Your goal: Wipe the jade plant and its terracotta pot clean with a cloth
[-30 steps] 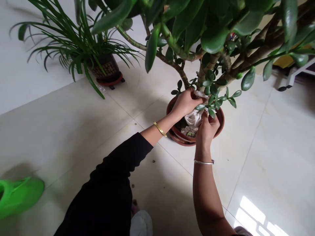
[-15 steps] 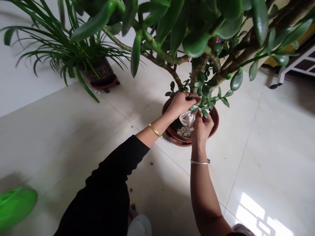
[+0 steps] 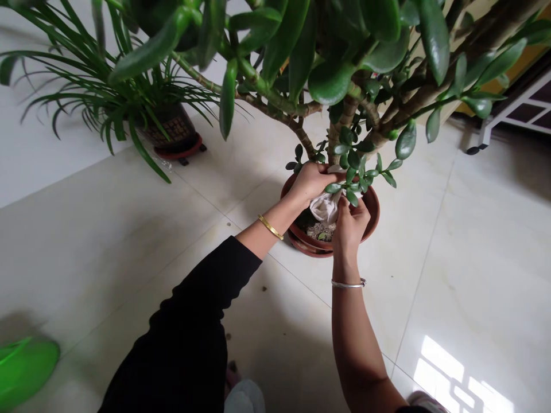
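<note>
A large jade plant (image 3: 340,69) grows from a brown pot (image 3: 373,213) on the tiled floor. A crumpled white cloth (image 3: 325,206) sits over the soil near the trunk base. My left hand (image 3: 309,180), with a gold bangle on its wrist, is closed on the top of the cloth beside a small leafy sprig (image 3: 355,175). My right hand (image 3: 349,223), a silver bangle on its wrist, is pinched on the cloth's lower right side under that sprig. The leaves hide part of both hands' fingers.
A grassy plant in a dark patterned pot (image 3: 170,129) on a red wheeled saucer stands at the back left. A green plastic object (image 3: 23,370) lies at the lower left. A white frame with a caster (image 3: 499,123) is at the far right.
The view has drifted, shifting everything slightly left and down. Both hands stay on the cloth at the trunk base, with the right hand a little higher against it.
</note>
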The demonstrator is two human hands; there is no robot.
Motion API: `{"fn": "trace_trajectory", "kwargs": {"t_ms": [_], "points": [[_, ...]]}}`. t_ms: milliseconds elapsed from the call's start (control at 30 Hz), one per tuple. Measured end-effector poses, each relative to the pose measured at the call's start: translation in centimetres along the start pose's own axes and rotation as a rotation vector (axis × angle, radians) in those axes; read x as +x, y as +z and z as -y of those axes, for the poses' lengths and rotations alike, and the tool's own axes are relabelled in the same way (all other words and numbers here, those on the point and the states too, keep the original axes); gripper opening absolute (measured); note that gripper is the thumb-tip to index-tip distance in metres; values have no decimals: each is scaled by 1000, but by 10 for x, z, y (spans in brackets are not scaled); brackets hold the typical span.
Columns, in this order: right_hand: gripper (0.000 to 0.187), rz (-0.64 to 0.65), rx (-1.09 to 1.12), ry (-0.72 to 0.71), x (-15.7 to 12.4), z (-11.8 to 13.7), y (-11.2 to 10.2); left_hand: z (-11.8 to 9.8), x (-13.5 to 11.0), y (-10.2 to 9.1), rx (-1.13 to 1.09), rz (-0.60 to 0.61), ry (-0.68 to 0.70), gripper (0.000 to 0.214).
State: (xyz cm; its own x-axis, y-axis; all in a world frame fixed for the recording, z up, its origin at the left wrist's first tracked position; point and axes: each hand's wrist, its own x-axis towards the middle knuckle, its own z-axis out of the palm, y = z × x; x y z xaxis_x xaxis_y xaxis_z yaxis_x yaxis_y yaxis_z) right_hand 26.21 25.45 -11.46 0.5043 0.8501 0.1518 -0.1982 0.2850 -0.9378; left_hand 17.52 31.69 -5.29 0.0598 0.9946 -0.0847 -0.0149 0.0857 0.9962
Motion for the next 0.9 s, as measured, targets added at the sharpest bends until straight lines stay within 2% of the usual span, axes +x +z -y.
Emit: {"fn": "trace_trajectory", "kwargs": {"t_ms": [200,400,567,633,733,900], "points": [[30,5,-6,-11,2,-4,-1,1,3,4,-137,-81,-9,17],[28,-11,-23,-30,1,-4,-2,-3,-7,-2,-37,52,-12,8],[28,-12,-21,-37,0,-1,-1,0,-8,-2,-84,-8,8,2],[28,-13,-22,-35,0,-1,-2,3,-9,-3,-108,4,14,5],[30,8,-41,-28,0,-2,-5,6,-20,-10,-86,19,50,11],[38,29,-48,37,-10,-7,-16,5,-55,-28,-60,-96,100,12]]}}
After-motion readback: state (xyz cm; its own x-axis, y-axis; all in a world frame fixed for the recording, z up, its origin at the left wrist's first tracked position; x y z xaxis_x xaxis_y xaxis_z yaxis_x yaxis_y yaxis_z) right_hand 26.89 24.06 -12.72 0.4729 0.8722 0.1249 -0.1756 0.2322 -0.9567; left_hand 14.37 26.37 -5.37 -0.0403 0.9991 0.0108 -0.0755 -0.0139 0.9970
